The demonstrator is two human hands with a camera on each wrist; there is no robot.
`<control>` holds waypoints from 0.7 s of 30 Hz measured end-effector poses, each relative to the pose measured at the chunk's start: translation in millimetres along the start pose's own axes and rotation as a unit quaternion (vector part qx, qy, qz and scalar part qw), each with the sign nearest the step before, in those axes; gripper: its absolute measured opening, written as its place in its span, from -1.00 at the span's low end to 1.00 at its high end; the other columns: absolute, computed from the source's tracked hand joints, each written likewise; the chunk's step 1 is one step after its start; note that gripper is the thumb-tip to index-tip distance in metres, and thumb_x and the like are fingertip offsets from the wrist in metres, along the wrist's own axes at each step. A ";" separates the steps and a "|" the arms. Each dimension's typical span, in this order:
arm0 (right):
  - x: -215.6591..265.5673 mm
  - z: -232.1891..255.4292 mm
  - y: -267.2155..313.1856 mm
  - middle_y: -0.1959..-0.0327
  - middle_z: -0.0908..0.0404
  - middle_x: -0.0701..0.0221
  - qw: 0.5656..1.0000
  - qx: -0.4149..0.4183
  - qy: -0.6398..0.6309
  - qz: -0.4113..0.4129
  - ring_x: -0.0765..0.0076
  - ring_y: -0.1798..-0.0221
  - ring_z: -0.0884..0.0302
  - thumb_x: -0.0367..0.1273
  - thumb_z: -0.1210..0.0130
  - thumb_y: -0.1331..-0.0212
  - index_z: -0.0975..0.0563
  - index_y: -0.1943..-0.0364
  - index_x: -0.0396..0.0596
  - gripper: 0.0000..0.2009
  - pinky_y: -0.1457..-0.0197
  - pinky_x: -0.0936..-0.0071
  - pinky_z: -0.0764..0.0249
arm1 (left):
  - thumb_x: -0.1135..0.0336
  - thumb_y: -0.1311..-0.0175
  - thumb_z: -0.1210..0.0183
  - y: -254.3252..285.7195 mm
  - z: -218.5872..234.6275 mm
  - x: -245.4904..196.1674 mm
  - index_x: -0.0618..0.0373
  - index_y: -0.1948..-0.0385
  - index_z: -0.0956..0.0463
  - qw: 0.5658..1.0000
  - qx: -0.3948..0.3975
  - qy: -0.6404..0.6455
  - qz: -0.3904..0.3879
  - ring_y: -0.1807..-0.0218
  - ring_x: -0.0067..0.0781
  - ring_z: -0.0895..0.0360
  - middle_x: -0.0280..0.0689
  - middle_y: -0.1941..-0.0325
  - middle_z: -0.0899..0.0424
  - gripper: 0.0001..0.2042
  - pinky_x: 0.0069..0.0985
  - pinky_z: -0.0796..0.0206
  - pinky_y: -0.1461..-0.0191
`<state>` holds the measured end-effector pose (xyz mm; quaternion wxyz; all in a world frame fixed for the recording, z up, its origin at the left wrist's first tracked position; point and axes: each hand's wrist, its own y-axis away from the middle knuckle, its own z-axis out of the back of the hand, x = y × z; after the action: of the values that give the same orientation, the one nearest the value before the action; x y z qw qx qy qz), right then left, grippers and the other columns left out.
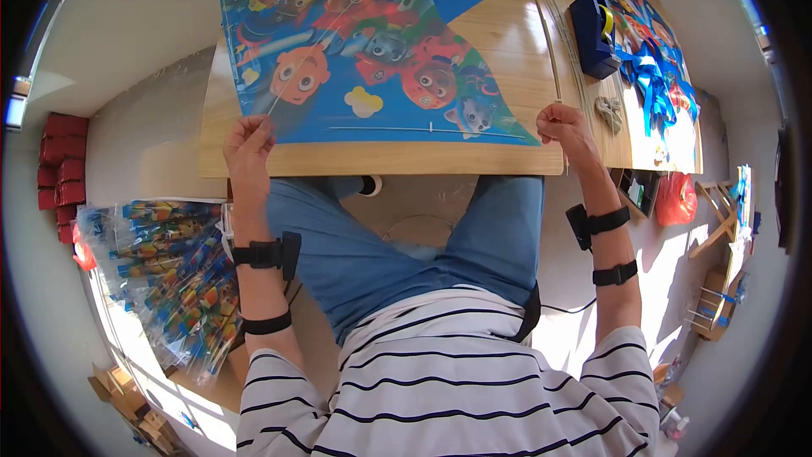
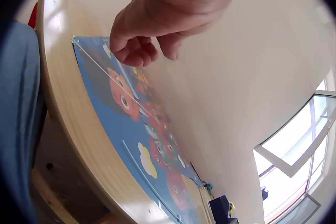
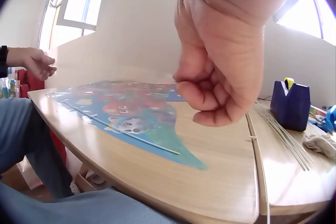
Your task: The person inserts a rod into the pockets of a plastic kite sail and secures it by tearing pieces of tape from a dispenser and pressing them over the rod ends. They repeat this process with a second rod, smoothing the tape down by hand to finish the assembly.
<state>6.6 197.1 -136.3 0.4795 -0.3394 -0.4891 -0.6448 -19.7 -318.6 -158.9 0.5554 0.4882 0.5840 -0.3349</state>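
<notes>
A blue kite sheet (image 1: 326, 114) printed with cartoon faces lies on the wooden table (image 1: 381, 158). Along its near edge rests a thin white rod (image 1: 389, 129); another thin rod (image 1: 309, 65) slants from the left corner across the print. My left hand (image 1: 249, 145) is raised by that left corner, fingers loosely bent, with nothing seen between them in the left wrist view. Beyond the sheet's right tip, my right hand (image 1: 562, 129) hovers over the table with fingers curled in and thumb against them. No object shows in its grasp in the right wrist view.
At the right stand a dark blue tape dispenser (image 1: 594, 34), several thin rods (image 3: 283, 134), a crumpled cloth (image 1: 608, 113) and blue ribbons (image 1: 650, 85) on more printed sheets. Wrapped printed sheets (image 1: 173, 262) are heaped at the lower left. Red boxes (image 1: 62, 169) stack by the wall.
</notes>
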 end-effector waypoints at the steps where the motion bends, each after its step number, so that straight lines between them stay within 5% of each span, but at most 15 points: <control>1: 5.1 2.1 1.3 0.54 -0.49 0.51 1.000 0.007 0.006 -0.003 0.59 0.47 -0.39 -0.45 -0.13 -0.11 -0.52 0.45 -0.13 -0.93 0.33 0.61 -0.32 | 0.47 -0.29 -0.25 -3.8 0.5 1.7 0.14 0.23 -0.54 1.000 -0.001 0.007 -0.004 0.28 -0.56 -0.55 -0.36 0.29 -0.60 -0.90 -0.57 -0.44 0.10; 5: 5.2 7.2 0.7 0.54 -0.48 0.51 1.000 0.010 0.003 -0.016 0.62 0.48 -0.37 -0.43 -0.12 -0.12 -0.51 0.44 -0.11 -0.93 0.34 0.64 -0.30 | 0.49 -0.26 -0.24 -12.2 -4.3 8.5 0.17 0.24 -0.53 0.999 0.026 0.016 -0.020 0.28 -0.58 -0.54 -0.40 0.30 -0.59 -0.90 -0.60 -0.41 0.13; 11: -5.1 15.8 3.1 0.57 -0.47 0.48 0.998 -0.027 -0.009 -0.048 0.59 0.52 -0.35 -0.49 -0.12 -0.09 -0.52 0.45 -0.15 -0.96 0.40 0.61 -0.25 | 0.47 -0.32 -0.17 -21.5 -22.7 15.6 0.12 0.24 -0.48 0.991 0.064 -0.068 0.097 0.14 -0.41 -0.64 -0.30 0.27 -0.63 -0.93 -0.54 -0.42 0.14; 21: -18.8 27.7 2.3 0.56 -0.46 0.49 0.996 -0.041 0.002 -0.085 0.59 0.51 -0.37 -0.47 -0.13 -0.13 -0.52 0.45 -0.15 -0.94 0.40 0.62 -0.26 | 0.44 -0.32 -0.11 -19.4 -40.5 22.2 0.07 0.26 -0.47 0.977 0.085 -0.110 0.162 0.11 -0.40 -0.68 -0.33 0.22 -0.64 -0.96 -0.60 -0.30 0.31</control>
<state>13.7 228.8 -144.5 0.4094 -0.3147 -0.4885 -0.7034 -48.9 -282.2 -177.1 0.6196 0.5821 0.4019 -0.3402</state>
